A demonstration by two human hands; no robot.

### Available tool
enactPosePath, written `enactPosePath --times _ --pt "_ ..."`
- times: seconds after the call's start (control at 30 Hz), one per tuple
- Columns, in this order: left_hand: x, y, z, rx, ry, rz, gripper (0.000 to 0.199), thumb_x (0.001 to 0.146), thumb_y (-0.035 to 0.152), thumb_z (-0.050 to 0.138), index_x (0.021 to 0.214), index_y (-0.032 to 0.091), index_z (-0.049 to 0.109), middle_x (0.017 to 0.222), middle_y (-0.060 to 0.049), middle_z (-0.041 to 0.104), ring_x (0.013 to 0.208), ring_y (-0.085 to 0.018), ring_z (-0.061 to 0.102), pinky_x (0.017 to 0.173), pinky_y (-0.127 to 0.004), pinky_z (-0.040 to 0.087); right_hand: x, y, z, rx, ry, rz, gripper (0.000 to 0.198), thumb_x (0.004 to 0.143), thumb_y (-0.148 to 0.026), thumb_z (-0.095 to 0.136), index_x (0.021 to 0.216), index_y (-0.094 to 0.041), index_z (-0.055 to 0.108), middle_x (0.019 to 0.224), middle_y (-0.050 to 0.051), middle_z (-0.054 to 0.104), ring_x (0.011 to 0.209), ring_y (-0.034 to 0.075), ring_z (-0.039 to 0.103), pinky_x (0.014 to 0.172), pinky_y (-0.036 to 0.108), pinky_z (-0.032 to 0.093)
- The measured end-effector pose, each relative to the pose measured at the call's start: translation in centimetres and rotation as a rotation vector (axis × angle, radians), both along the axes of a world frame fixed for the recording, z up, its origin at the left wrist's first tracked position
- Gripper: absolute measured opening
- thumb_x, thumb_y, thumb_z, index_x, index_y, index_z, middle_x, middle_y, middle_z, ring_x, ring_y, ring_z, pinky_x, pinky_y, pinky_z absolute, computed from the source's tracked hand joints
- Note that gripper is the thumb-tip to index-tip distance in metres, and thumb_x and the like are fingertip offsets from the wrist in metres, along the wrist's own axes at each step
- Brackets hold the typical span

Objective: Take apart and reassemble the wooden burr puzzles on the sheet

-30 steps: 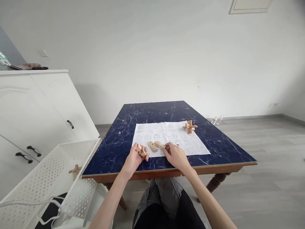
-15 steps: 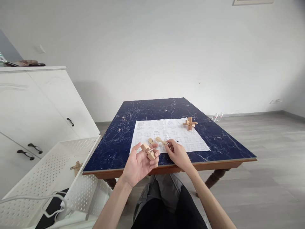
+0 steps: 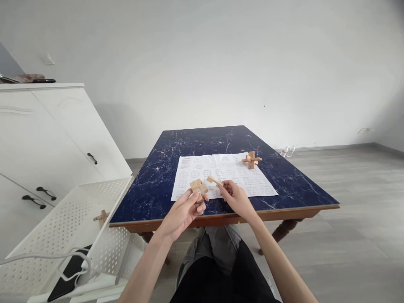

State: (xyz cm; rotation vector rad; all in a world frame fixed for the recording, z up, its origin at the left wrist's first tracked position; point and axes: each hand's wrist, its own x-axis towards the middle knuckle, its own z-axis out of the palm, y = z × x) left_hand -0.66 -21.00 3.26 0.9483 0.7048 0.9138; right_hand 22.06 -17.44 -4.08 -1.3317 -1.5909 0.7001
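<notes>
My left hand (image 3: 183, 212) is closed around some notched wooden puzzle pieces (image 3: 196, 189), fitted crosswise, with the thumb pressing on them. Between the fingertips of my right hand (image 3: 237, 202) is a single notched wooden puzzle piece (image 3: 214, 181), its free end pointing left towards the left hand. The pieces are close together but apart. Under both hands lies a printed white sheet (image 3: 227, 168) with small diagrams too fine to read. An assembled wooden cross-shaped puzzle (image 3: 251, 160) stands at the sheet's right back corner.
The dark blue marbled table (image 3: 202, 141) has a brown wooden edge. On the left, a white perforated drawer (image 3: 63, 219) holds another wooden piece (image 3: 101, 217) and a cable. White cabinets (image 3: 50, 130) stand behind it. Clear bottles (image 3: 288, 151) are on the floor at right.
My left hand has turned from palm-up with looser fingers to a closed grip, tilting its pieces. My right hand has raised its piece slightly and angled it. The view has shifted a little.
</notes>
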Motion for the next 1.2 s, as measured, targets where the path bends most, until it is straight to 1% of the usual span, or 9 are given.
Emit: enactPosePath --times 0.23,0.33,0.43,0.5,0.6,0.7,0.8,0.97,1.2 --pt "-0.1 1.1 -0.2 0.244 0.273 0.096 0.036 0.102 0.053 0.065 0.113 0.019 0.072 0.113 -0.010 0.066 0.074 -0.013 0.051 0.071 -0.028 0.047 0.0 -0.1 0.1 -0.006 0.014 0.007 0.034 0.103 -0.055 0.048 0.108 -0.024 0.058 0.088 0.007 0.076 0.072 0.025 0.072 0.070 0.036 0.054" --pt "-0.4 1.8 -0.8 0.305 0.356 0.166 0.039 0.102 0.055 0.064 0.113 0.019 0.072 0.109 -0.009 0.068 0.075 -0.014 0.052 0.068 -0.028 0.045 0.1 -0.1 0.1 -0.005 -0.017 -0.004 0.032 0.104 -0.054 0.048 0.109 -0.024 0.059 0.088 0.007 0.076 0.073 0.026 0.072 0.067 0.035 0.053" --pt "-0.8 2.4 -1.0 0.314 0.385 0.184 0.042 0.100 0.055 0.065 0.118 0.017 0.070 0.116 -0.012 0.070 0.081 -0.016 0.058 0.070 -0.029 0.047 0.0 -0.2 0.1 0.010 -0.061 -0.023 0.029 0.104 -0.050 0.048 0.109 -0.024 0.060 0.089 0.006 0.077 0.073 0.025 0.072 0.065 0.034 0.052" --pt "-1.0 2.6 -1.0 0.324 0.395 0.187 0.044 0.100 0.055 0.065 0.122 0.016 0.068 0.122 -0.014 0.070 0.086 -0.018 0.062 0.073 -0.030 0.049 -0.2 -0.2 -0.1 0.029 -0.100 -0.063 0.027 0.104 -0.048 0.049 0.108 -0.025 0.061 0.087 0.006 0.076 0.073 0.025 0.072 0.064 0.033 0.050" --pt "-1.3 3.0 -1.4 0.357 0.433 0.212 0.046 0.101 0.056 0.062 0.125 0.017 0.067 0.125 -0.015 0.071 0.091 -0.020 0.067 0.075 -0.032 0.052 -0.8 -0.1 -0.5 0.065 -0.176 -0.192 0.023 0.102 -0.045 0.053 0.105 -0.024 0.061 0.086 0.007 0.074 0.076 0.027 0.070 0.065 0.034 0.046" --pt "-1.5 3.8 -2.4 0.377 0.481 0.273 0.046 0.101 0.056 0.062 0.125 0.018 0.066 0.118 -0.013 0.072 0.090 -0.021 0.069 0.074 -0.032 0.052 -1.5 -0.2 -1.0 0.108 -0.254 -0.309 0.019 0.101 -0.042 0.054 0.100 -0.024 0.060 0.084 0.008 0.072 0.081 0.029 0.068 0.066 0.034 0.042" --pt "-1.8 4.4 -3.8 0.375 0.498 0.359 0.046 0.102 0.055 0.060 0.126 0.017 0.062 0.111 -0.011 0.072 0.086 -0.019 0.068 0.074 -0.032 0.051 -1.8 -0.2 -1.1 0.169 -0.315 -0.353 0.019 0.101 -0.041 0.056 0.104 -0.023 0.060 0.089 0.010 0.070 0.084 0.029 0.065 0.068 0.035 0.043" --pt "-2.0 4.7 -4.8 0.363 0.462 0.420 0.047 0.104 0.054 0.058 0.130 0.015 0.056 0.107 -0.010 0.072 0.080 -0.017 0.068 0.072 -0.031 0.051 -2.4 -0.4 -0.8 0.323 -0.409 -0.307 0.020 0.101 -0.035 0.057 0.115 -0.022 0.060 0.109 0.014 0.067 0.106 0.035 0.059 0.091 0.045 0.047" --pt "-2.3 4.7 -5.0 0.355 0.392 0.437 0.044 0.100 0.054 0.065 0.124 0.017 0.063 0.114 -0.010 0.071 0.083 -0.017 0.068 0.074 -0.031 0.052 -5.3 0.3 -0.1 0.402 -0.502 -0.219 0.020 0.101 -0.036 0.067 0.113 -0.020 0.067 0.118 0.016 0.064 0.113 0.037 0.052 0.097 0.050 0.045"
